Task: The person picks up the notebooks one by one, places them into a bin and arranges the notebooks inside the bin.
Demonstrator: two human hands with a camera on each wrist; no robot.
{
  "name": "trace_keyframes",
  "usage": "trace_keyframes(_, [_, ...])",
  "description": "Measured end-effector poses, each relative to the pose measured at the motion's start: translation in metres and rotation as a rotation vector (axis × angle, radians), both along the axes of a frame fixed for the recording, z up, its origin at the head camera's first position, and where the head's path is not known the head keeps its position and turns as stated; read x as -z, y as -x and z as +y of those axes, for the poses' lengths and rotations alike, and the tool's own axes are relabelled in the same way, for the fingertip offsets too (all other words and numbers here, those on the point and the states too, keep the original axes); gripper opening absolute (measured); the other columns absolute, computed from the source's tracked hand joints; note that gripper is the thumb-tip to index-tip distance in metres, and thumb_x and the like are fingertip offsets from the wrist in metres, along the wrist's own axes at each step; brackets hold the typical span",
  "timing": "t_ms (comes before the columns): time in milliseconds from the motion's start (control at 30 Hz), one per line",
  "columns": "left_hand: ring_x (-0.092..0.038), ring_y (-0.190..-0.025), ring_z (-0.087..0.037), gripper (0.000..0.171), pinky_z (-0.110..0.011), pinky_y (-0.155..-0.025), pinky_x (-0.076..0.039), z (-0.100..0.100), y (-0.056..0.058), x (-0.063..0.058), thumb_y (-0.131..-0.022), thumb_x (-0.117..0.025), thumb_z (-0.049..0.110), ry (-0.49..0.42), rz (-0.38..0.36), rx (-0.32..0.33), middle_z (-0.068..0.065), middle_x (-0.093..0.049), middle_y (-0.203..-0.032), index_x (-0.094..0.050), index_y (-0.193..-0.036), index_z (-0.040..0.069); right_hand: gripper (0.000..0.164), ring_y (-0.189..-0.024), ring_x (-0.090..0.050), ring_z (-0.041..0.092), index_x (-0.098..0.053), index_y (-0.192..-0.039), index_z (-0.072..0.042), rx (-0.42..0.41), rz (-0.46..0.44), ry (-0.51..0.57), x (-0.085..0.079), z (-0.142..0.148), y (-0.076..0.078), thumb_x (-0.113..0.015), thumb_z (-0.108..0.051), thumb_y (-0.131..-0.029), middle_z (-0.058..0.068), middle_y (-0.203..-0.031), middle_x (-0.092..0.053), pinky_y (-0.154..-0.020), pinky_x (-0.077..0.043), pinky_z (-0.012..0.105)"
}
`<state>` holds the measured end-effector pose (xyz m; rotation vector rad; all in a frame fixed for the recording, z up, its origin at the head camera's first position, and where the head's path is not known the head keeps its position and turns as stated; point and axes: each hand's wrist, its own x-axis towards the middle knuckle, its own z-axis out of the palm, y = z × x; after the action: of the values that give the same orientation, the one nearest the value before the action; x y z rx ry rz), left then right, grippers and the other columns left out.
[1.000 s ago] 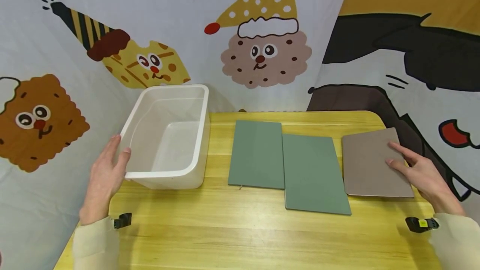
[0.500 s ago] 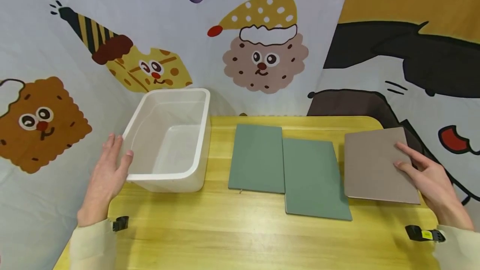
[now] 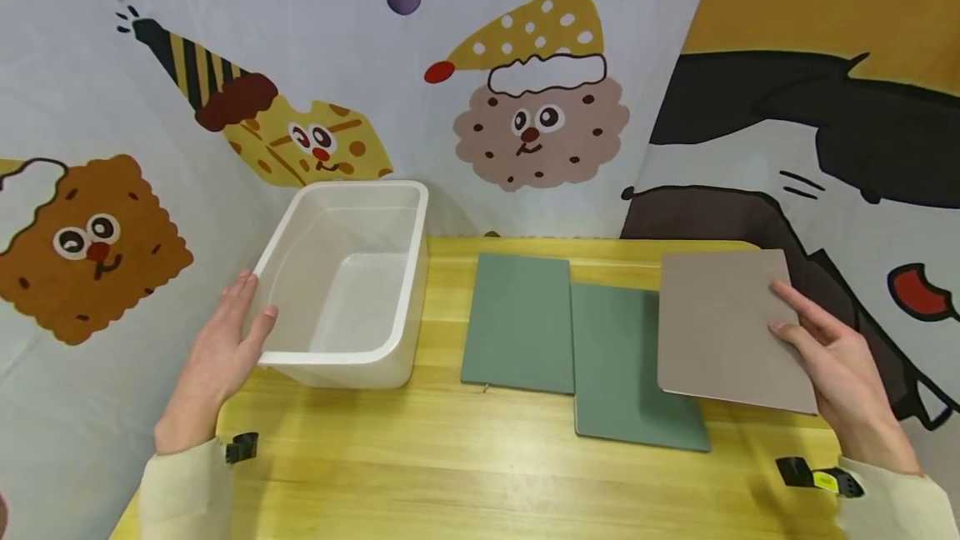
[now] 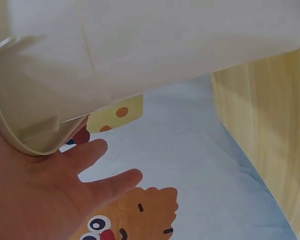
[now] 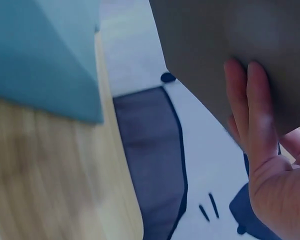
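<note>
A grey-brown notebook is lifted off the table, its left edge overlapping one green notebook from above. My right hand pinches it at the right side, thumb and index finger on top. In the right wrist view other fingers lie flat against its underside. A second green notebook lies left of the first, a bit of ribbon showing at its bottom edge. My left hand, fingers fairly straight, rests against the left rim of a white plastic bin. No contents show inside the bin.
Everything stands on a yellow wooden table. Behind it and to the left hangs a pale cloth printed with cartoon figures, close to the bin's far side. The table's right edge runs beneath the right hand.
The grey-brown notebook has risen from the table at the right and moved left over the green notebook's edge, carried by my right hand. My left hand stays at the bin.
</note>
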<state>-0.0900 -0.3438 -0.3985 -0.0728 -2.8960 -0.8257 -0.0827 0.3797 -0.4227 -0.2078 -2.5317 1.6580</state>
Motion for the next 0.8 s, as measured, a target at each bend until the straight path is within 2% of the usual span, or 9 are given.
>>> trace_keyframes(200, [-0.006,-0.156,-0.047,0.069,-0.075,-0.116,-0.011,0.0,-0.003,0.002,-0.112,-0.036,0.042,-0.011,0.004,-0.008,-0.012,-0.005,-0.174,-0.012,-0.167,0.008,0.056,-0.157,-0.002,0.007,-0.041,-0.161,-0.025,-0.034,0.076,0.193,-0.007,-0.022,0.003,-0.057,-0.014,-0.108,-0.017,-0.167,-0.029,-0.113,-0.017,0.005])
trace_keyframes(267, [-0.006,-0.156,-0.047,0.069,-0.075,-0.116,-0.011,0.001,-0.003,0.002,-0.112,-0.037,0.042,-0.015,0.007,-0.008,-0.011,-0.005,-0.174,-0.012,-0.167,0.009,0.056,-0.157,-0.008,0.006,-0.042,-0.16,-0.023,-0.053,0.086,0.253,-0.009,-0.03,0.005,-0.058,-0.013,-0.107,-0.014,-0.167,-0.03,-0.11,-0.026,0.005])
trace_keyframes(333, [-0.007,-0.156,-0.047,0.069,-0.075,-0.116,-0.012,0.002,-0.002,0.001,-0.112,-0.038,0.042,-0.017,0.008,-0.004,-0.011,-0.006,-0.174,-0.013,-0.167,0.008,0.056,-0.153,-0.02,0.003,-0.043,-0.16,-0.022,-0.078,0.089,0.339,-0.012,-0.04,0.006,-0.058,-0.011,-0.107,-0.011,-0.167,-0.031,-0.103,-0.038,0.008])
trace_keyframes(433, [-0.008,-0.156,-0.047,0.069,-0.075,-0.116,-0.013,0.004,0.0,0.0,-0.112,-0.037,0.043,-0.015,0.003,0.0,-0.012,-0.006,-0.174,-0.014,-0.167,0.007,0.056,-0.14,-0.043,0.002,-0.043,-0.16,-0.02,-0.137,0.089,0.483,-0.017,-0.054,0.008,-0.057,-0.008,-0.107,-0.006,-0.168,-0.03,-0.085,-0.052,0.013])
trace_keyframes(500, [-0.008,-0.156,-0.047,0.07,-0.075,-0.116,-0.013,0.005,0.001,0.0,-0.112,-0.037,0.043,-0.016,-0.004,0.003,-0.012,-0.006,-0.174,-0.014,-0.166,0.006,0.056,-0.129,-0.053,0.0,-0.043,-0.16,-0.018,-0.179,0.097,0.546,-0.02,-0.064,0.009,-0.055,-0.005,-0.107,-0.004,-0.168,-0.029,-0.081,-0.056,0.016])
trace_keyframes(567, [-0.008,-0.156,-0.047,0.07,-0.075,-0.115,-0.013,0.006,0.002,0.0,-0.112,-0.037,0.044,-0.016,-0.008,0.001,-0.012,-0.006,-0.174,-0.015,-0.166,0.006,0.055,-0.119,-0.062,0.002,-0.042,-0.16,-0.016,-0.211,0.103,0.586,-0.024,-0.074,0.01,-0.054,-0.004,-0.107,-0.002,-0.166,-0.032,-0.078,-0.058,0.02])
trace_keyframes(667, [-0.007,-0.156,-0.046,0.07,-0.075,-0.116,-0.013,0.006,0.002,0.0,-0.112,-0.038,0.044,-0.014,-0.009,-0.002,-0.012,-0.006,-0.174,-0.015,-0.166,0.005,0.054,-0.114,-0.066,0.005,-0.043,-0.159,-0.015,-0.239,0.12,0.609,-0.028,-0.088,0.012,-0.053,-0.004,-0.107,0.0,-0.162,-0.039,-0.077,-0.059,0.021])
trace_keyframes(800, [-0.008,-0.156,-0.045,0.07,-0.074,-0.115,-0.014,0.006,0.001,0.0,-0.112,-0.038,0.044,-0.012,-0.007,-0.005,-0.012,-0.004,-0.174,-0.015,-0.166,0.005,0.053,-0.118,-0.064,0.006,-0.044,-0.159,-0.012,-0.283,0.149,0.651,-0.033,-0.107,0.017,-0.052,-0.001,-0.107,0.0,-0.16,-0.041,-0.081,-0.059,0.022])
